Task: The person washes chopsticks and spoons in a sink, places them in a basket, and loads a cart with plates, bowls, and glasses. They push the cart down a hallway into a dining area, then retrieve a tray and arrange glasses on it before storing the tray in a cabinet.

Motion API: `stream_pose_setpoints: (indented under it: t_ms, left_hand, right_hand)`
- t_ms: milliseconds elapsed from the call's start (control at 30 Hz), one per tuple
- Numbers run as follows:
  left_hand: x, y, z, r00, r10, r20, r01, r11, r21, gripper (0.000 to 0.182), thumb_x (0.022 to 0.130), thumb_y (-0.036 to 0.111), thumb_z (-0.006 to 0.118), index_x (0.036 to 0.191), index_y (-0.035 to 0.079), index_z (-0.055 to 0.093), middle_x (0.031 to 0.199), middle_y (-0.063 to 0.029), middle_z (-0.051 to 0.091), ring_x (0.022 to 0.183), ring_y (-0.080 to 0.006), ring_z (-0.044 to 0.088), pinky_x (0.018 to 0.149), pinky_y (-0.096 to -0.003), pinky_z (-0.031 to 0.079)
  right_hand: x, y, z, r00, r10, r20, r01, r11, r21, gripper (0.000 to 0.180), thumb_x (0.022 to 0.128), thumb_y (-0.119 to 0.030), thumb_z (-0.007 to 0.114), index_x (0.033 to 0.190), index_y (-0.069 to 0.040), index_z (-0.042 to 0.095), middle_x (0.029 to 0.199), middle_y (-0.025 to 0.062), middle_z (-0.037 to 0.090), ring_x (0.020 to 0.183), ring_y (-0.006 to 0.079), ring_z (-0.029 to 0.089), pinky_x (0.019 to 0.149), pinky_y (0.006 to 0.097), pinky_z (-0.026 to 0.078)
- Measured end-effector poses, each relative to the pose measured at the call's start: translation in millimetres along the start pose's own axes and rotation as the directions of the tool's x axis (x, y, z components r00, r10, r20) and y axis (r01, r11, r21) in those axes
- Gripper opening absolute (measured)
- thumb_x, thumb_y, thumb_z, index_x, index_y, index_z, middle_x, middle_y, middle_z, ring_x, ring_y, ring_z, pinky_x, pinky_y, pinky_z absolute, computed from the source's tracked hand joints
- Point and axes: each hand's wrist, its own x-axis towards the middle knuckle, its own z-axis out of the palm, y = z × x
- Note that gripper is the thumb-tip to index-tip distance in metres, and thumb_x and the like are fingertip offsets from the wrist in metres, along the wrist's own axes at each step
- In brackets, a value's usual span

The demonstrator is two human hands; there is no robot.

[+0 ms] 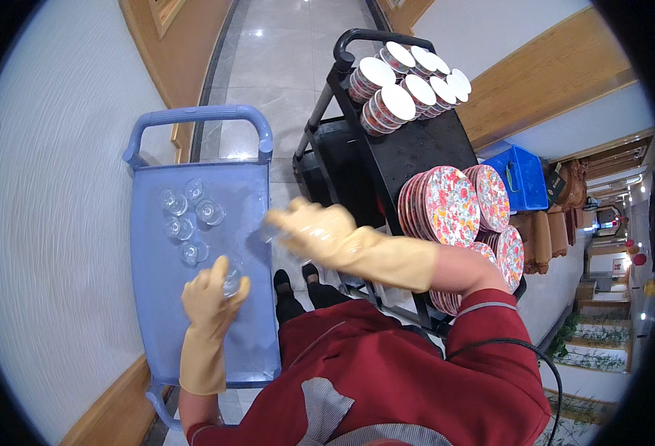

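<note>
Both hands wear cream rubber gloves. My left hand (210,298) is over the blue cart (165,318), its thumb and fingers around a small clear glass (231,282). My right hand (310,226) is just beyond the cart's right edge, blurred by motion, with its fingers around another clear glass (271,229). Several small clear glasses stand together on the cart's upper part, among them one glass (210,212) and, nearest my left hand, another glass (193,252).
A black cart (427,145) on the right bears stacked white-topped bowls (398,103) and stacks of flower-patterned plates (452,206). Past it is a blue plastic bin (519,175). A textured wall (65,223) runs along the blue cart's left side. A black cable (556,379) hangs by my right arm.
</note>
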Motion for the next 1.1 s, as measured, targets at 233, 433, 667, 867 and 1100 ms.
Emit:
stream_pose_setpoints:
  t_ms: [233,433,667,867,1100]
  left_hand:
    - [132.4,148.0,29.0,0.888,0.453,-0.079,-0.460,0.875,-0.153,0.047,0.083,0.040,0.086,0.117,0.015,0.068,0.088,-0.0090,0.073,0.077,-0.0331,0.073,0.068,-0.0456,0.058]
    - [225.0,277.8,91.1,0.805,0.581,-0.118,-0.592,0.781,-0.197,0.041,0.086,0.038,0.083,0.103,0.009,0.059,0.083,-0.0099,0.067,0.075,-0.0323,0.073,0.063,-0.0450,0.060]
    - [269.1,351.8,180.8,0.795,0.606,-0.013,-0.596,0.778,-0.200,0.039,0.088,0.036,0.083,0.103,0.009,0.058,0.086,-0.0106,0.068,0.074,-0.0309,0.074,0.061,-0.0439,0.061]
    - [289.3,359.8,227.1,0.777,0.617,0.125,-0.588,0.782,-0.207,0.041,0.089,0.037,0.082,0.109,0.009,0.060,0.091,-0.0112,0.071,0.078,-0.0310,0.075,0.064,-0.0440,0.061]
    - [297.2,366.8,237.7,0.786,0.601,0.147,-0.588,0.799,-0.123,0.046,0.088,0.037,0.083,0.114,0.006,0.063,0.096,-0.0100,0.074,0.089,-0.0294,0.077,0.074,-0.0443,0.062]
  right_hand:
    - [-78.5,144.3,-142.1,0.729,0.506,-0.461,-0.565,0.825,0.013,0.050,0.094,-0.031,0.079,0.140,-0.021,0.062,0.132,0.0174,0.071,0.110,0.0390,0.075,0.098,0.0482,0.059]
    - [-96.3,263.2,-182.8,0.497,0.747,-0.441,-0.810,0.582,0.073,0.052,0.097,-0.032,0.076,0.144,-0.018,0.060,0.139,0.0215,0.068,0.124,0.0384,0.070,0.104,0.0479,0.056]
    - [-87.1,355.4,-149.7,0.436,0.831,-0.347,-0.858,0.499,0.118,0.057,0.098,-0.035,0.074,0.151,-0.022,0.057,0.144,0.0185,0.066,0.127,0.0374,0.069,0.108,0.0477,0.055]
    - [-74.9,388.3,-117.6,0.489,0.839,-0.239,-0.844,0.524,0.112,0.057,0.099,-0.032,0.073,0.152,-0.024,0.055,0.146,0.0176,0.064,0.128,0.0389,0.068,0.106,0.0490,0.056]
    - [-73.9,391.1,-98.0,0.537,0.783,-0.313,-0.777,0.604,0.178,0.065,0.096,-0.031,0.077,0.155,-0.023,0.050,0.140,0.0209,0.064,0.126,0.0416,0.068,0.103,0.0525,0.056]
